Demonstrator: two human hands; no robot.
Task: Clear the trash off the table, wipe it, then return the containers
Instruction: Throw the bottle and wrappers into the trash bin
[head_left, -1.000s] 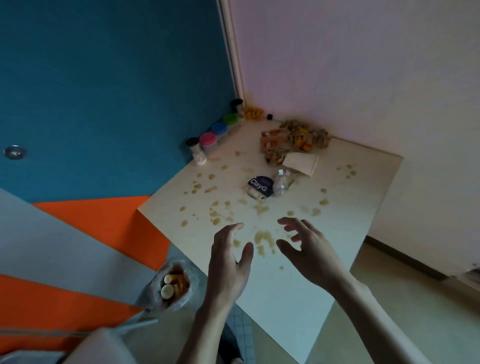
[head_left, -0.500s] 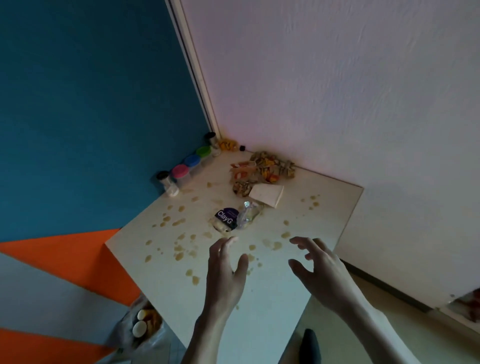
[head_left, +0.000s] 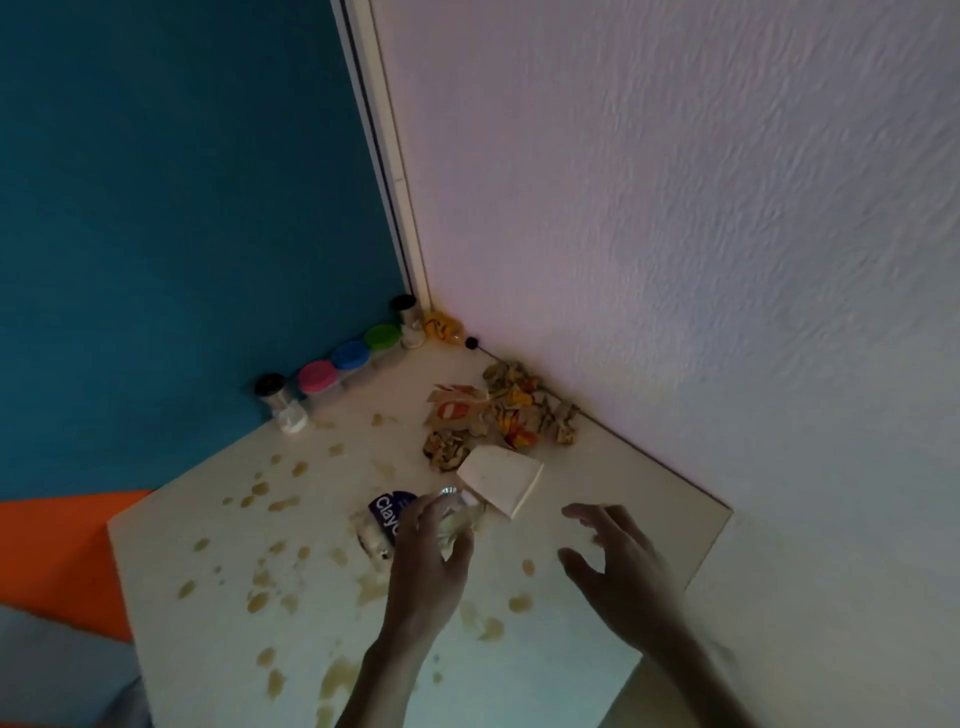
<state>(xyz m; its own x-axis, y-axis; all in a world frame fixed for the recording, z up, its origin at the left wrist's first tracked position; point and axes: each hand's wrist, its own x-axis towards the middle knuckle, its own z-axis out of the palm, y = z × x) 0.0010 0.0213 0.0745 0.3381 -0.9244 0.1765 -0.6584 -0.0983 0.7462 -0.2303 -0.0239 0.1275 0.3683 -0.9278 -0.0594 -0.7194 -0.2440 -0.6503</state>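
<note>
Two hands reach over the stained tabletop (head_left: 218, 644): the left hand (head_left: 428, 561) curls around clear plastic trash (head_left: 457, 514) beside the napkin (head_left: 501, 480); the right hand (head_left: 618, 564) hovers, fingers spread.

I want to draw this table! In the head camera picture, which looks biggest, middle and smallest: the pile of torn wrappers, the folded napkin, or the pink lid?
1. Pile of torn wrappers, the biggest.
2. Folded napkin, in the middle.
3. Pink lid, the smallest.
The lid sits a bit farther from the camera, so it may look slightly smaller than it really is.
</note>
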